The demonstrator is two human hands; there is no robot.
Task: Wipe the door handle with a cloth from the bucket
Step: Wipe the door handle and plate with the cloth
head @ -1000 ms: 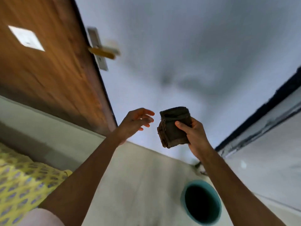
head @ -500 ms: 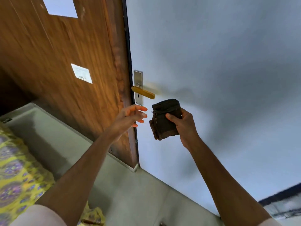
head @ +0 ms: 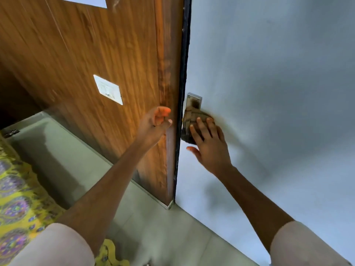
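Observation:
My right hand (head: 208, 143) presses a folded dark brown cloth (head: 189, 121) over the door handle on the pale grey door (head: 269, 93). The lever is hidden under the cloth; only the top of its metal backplate (head: 194, 101) shows above. My left hand (head: 155, 123) hovers just left of the door's dark edge, fingers loosely curled, holding nothing and in front of the wooden panel (head: 96, 54). The bucket is out of view.
A white switch plate (head: 108, 90) is set in the wooden panel. Pale floor tiles (head: 76, 160) run below. A yellow patterned fabric (head: 17, 198) lies at the lower left.
My right hand has moved up and forward, pressing the cloth onto the handle, which is now covered. My left hand has risen beside the door edge. The view has tilted up; the bucket is gone from sight.

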